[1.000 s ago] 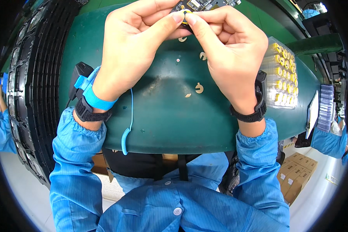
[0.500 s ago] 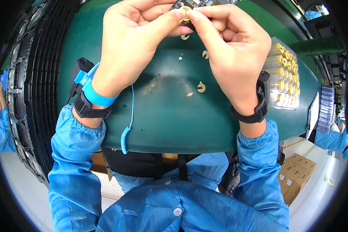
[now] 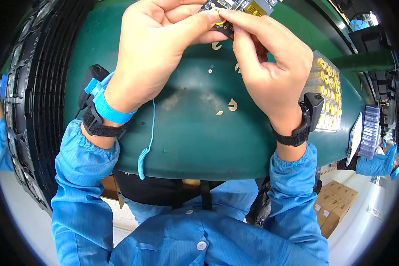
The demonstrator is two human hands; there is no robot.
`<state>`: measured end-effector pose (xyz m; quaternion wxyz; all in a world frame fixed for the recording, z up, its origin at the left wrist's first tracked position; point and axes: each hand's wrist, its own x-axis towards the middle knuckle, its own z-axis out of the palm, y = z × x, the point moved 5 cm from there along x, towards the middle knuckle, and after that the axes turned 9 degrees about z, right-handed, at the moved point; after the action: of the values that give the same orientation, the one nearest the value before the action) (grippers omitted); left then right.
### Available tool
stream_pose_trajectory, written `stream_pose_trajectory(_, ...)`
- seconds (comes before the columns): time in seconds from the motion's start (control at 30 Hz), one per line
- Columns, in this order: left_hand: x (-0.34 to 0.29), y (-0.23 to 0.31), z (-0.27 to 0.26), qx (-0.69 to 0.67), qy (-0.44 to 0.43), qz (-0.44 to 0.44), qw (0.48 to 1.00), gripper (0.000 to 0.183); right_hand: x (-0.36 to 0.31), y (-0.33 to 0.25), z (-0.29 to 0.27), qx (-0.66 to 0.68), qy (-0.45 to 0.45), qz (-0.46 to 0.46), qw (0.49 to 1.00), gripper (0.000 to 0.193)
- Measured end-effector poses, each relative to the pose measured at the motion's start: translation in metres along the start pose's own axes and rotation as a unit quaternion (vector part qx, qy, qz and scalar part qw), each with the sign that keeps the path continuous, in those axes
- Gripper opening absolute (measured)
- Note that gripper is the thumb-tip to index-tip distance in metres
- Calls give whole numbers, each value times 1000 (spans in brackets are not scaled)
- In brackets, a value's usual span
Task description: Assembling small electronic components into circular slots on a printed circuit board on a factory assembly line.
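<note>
At the top of the view, my left hand [image 3: 153, 53] grips a dark circuit board [image 3: 227, 30], with its thumb on top and fingers beneath. A yellow-rimmed coin cell [image 3: 222, 21] sits at the board's surface, partly covered by my fingertips. My right hand [image 3: 275, 57] is closed, its index fingertip on the coin cell and its thumb beside the board's near edge. Small notched pale discs [image 3: 232, 105] lie on the green tabletop [image 3: 195, 142] below the hands, along with a tiny pale scrap [image 3: 219, 113].
A clear tray of yellow-rimmed coin cells [image 3: 328, 88] stands right of my right wrist. Stacked black trays [image 3: 40, 102] line the left side. A coiled blue cord [image 3: 142, 159] hangs over the front edge. Cartons [image 3: 334, 204] sit on the floor at right; a co-worker's blue sleeve [image 3: 374, 164] shows beyond.
My right thumb has come off the coin cell to the board's near edge, and my right index fingertip is now on the cell. The board has shifted slightly right.
</note>
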<state>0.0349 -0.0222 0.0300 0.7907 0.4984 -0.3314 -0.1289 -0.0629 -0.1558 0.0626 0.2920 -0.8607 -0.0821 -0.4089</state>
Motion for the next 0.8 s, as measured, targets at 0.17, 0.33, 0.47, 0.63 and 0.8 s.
stream_pose_trajectory(0.17, 1, -3, -1, -3, -6, 1, 1000, 33, 0, 3, 1, 18, -5, 17, 1000, 27)
stream_pose_trajectory(0.33, 4, -4, 1, -22, -13, 9, 1000, 36, 1, 6, 0, 22, -31, 42, 998, 28)
stream_pose_trajectory(0.47, 3, -6, -6, -32, 7, -13, 999, 36, 2, 0, 5, 33, -41, 54, 997, 23)
stream_pose_trajectory(0.63, 7, -8, -7, -49, 22, -16, 998, 33, -4, 26, -7, 148, 47, 316, 936, 16)
stream_pose_trajectory(0.8, 3, -15, -9, -45, 10, -31, 998, 32, -9, 40, 18, 303, -43, 393, 867, 18)
